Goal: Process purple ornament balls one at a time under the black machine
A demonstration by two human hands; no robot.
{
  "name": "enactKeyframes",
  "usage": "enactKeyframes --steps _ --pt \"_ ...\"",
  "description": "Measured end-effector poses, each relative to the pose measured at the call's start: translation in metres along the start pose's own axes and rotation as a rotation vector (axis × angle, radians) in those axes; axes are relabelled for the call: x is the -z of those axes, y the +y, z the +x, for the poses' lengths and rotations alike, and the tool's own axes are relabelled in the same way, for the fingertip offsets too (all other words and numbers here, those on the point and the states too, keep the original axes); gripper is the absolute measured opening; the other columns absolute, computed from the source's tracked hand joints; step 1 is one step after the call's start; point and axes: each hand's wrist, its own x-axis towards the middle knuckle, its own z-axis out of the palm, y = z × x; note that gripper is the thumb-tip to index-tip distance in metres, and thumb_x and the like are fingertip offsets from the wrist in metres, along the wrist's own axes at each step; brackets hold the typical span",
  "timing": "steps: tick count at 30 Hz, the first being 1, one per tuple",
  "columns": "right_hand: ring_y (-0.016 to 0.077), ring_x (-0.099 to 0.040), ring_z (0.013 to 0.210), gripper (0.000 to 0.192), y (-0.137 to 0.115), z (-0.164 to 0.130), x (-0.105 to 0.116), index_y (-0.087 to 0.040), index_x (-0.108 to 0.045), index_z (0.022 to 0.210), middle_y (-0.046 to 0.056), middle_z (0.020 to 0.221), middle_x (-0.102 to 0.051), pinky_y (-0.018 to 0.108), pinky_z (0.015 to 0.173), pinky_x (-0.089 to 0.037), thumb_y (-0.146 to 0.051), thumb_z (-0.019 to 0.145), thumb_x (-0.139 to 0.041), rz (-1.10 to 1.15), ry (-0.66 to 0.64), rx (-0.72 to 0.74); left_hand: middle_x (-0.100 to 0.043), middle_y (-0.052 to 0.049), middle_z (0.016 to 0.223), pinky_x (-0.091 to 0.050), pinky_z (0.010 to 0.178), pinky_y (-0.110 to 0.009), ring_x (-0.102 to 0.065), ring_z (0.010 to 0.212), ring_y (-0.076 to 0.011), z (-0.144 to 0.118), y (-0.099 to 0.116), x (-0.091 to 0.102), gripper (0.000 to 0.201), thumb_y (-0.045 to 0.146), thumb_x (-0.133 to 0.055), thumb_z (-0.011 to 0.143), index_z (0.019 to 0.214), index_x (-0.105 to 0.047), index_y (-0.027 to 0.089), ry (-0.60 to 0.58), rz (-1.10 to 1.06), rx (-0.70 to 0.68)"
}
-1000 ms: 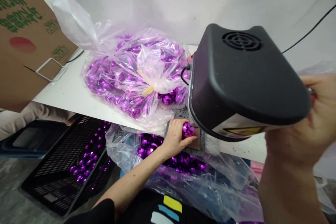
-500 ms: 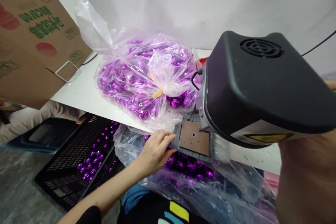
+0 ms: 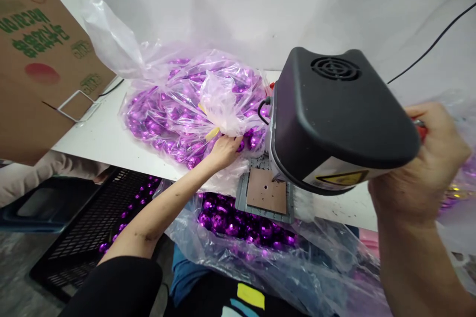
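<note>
My left hand point(image 3: 226, 150) reaches to the mouth of a clear plastic bag point(image 3: 169, 124) full of shiny purple balls. Its fingers are curled at a faceted purple ball point(image 3: 241, 146), partly hidden by the film. My right hand point(image 3: 433, 158) is closed around a red handle point(image 3: 422, 131) on the right side of a black machine head point(image 3: 345, 109). Below that head lies a brown plate point(image 3: 266, 190) with a small dark hole, set on a grey base point(image 3: 241, 198). No ball sits on the plate.
An open bag point(image 3: 238, 252) of purple balls hangs at the table's front edge, over my lap. A black crate point(image 3: 80, 237) with purple balls is at lower left. A cardboard box point(image 3: 44, 84) stands left, near another person's leg point(image 3: 52, 173). A cable point(image 3: 431, 44) runs along the wall.
My left hand has left the edge of the grey base and moved up to the bag's mouth. My right hand on the red handle has come into clearer view as the camera shifted.
</note>
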Motion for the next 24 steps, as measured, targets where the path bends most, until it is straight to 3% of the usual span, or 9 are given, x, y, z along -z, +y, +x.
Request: enactKeyframes --steps 2,4,7,9,11,13,18,24 --pt "0.0017 -0.041 0.066 0.03 -0.001 0.0 0.0 -0.012 -0.064 0.084 0.0 0.068 -0.047 0.016 0.06 -0.03 -0.041 0.088 -0.061 -0.013 -0.004 0.007 -0.066 -0.014 0.117 -0.049 0.101 -0.048 -0.063 0.115 -0.0308 -0.021 0.013 0.019 0.039 0.027 -0.059 0.089 0.124 -0.059 0.01 -0.009 -0.127 0.03" --pt "0.002 -0.042 0.068 0.033 -0.002 0.0 0.0 -0.011 -0.063 0.085 0.001 0.07 -0.049 0.016 0.061 -0.031 -0.044 0.09 -0.058 -0.03 -0.002 0.021 -0.065 -0.012 0.126 -0.055 0.096 -0.041 -0.065 0.113 -0.0274 -0.047 0.028 0.028 0.05 0.032 -0.068 0.087 0.134 -0.055 0.021 -0.024 -0.55 0.142" --pt "0.0015 -0.041 0.068 0.036 -0.003 -0.001 -0.002 -0.011 -0.062 0.084 0.0 0.069 -0.047 0.016 0.061 -0.03 -0.045 0.091 -0.056 -0.047 0.02 0.048 -0.068 -0.012 0.122 -0.059 0.086 -0.041 -0.071 0.104 -0.0273 -0.084 0.047 0.016 0.048 0.043 -0.068 0.087 0.13 -0.057 0.023 -0.2 -1.22 0.406" --pt "0.0004 -0.041 0.066 0.035 -0.003 -0.001 -0.004 -0.01 -0.061 0.083 -0.001 0.068 -0.046 0.016 0.062 -0.03 -0.044 0.092 -0.056 -0.021 0.033 0.05 -0.071 -0.012 0.111 -0.059 0.078 -0.04 -0.074 0.092 -0.0258 -0.1 0.053 -0.002 0.045 0.051 -0.066 0.088 0.121 -0.061 0.021 -0.302 -1.417 0.558" --pt "-0.0001 -0.042 0.066 0.035 -0.003 -0.002 -0.006 -0.01 -0.059 0.084 -0.001 0.068 -0.046 0.016 0.063 -0.032 -0.043 0.093 -0.055 0.014 0.033 0.044 -0.072 -0.01 0.099 -0.056 0.068 -0.034 -0.072 0.076 -0.0212 -0.106 0.056 -0.02 0.045 0.057 -0.064 0.088 0.11 -0.064 0.019 -0.315 -1.414 0.64" --pt "0.0002 -0.043 0.068 0.037 -0.004 -0.001 -0.006 -0.01 -0.06 0.084 0.0 0.069 -0.046 0.015 0.062 -0.032 -0.045 0.092 -0.057 0.02 0.031 0.04 -0.071 -0.008 0.098 -0.054 0.065 -0.03 -0.069 0.076 -0.0187 -0.106 0.057 -0.032 0.045 0.056 -0.069 0.085 0.108 -0.064 0.018 -0.245 -1.308 0.614" --pt "0.0004 -0.042 0.071 0.05 -0.007 0.0 -0.004 -0.009 -0.059 0.083 0.001 0.073 -0.047 0.014 0.061 -0.032 -0.058 0.091 -0.055 0.046 -0.006 0.013 -0.068 -0.007 0.122 -0.05 0.099 -0.035 -0.064 0.111 -0.0221 -0.1 0.059 -0.045 0.061 0.035 -0.082 0.076 0.129 -0.055 0.021 -0.062 -1.099 0.365" --pt "-0.0012 -0.04 0.068 0.05 -0.01 -0.001 -0.003 -0.009 -0.057 0.083 0.0 0.071 -0.045 0.012 0.058 -0.029 -0.058 0.091 -0.055 0.041 0.011 0.009 -0.067 -0.007 0.127 -0.044 0.107 -0.042 -0.06 0.12 -0.0262 -0.097 0.066 -0.059 0.051 0.031 -0.079 0.08 0.126 -0.06 0.021 0.045 -0.765 0.289"
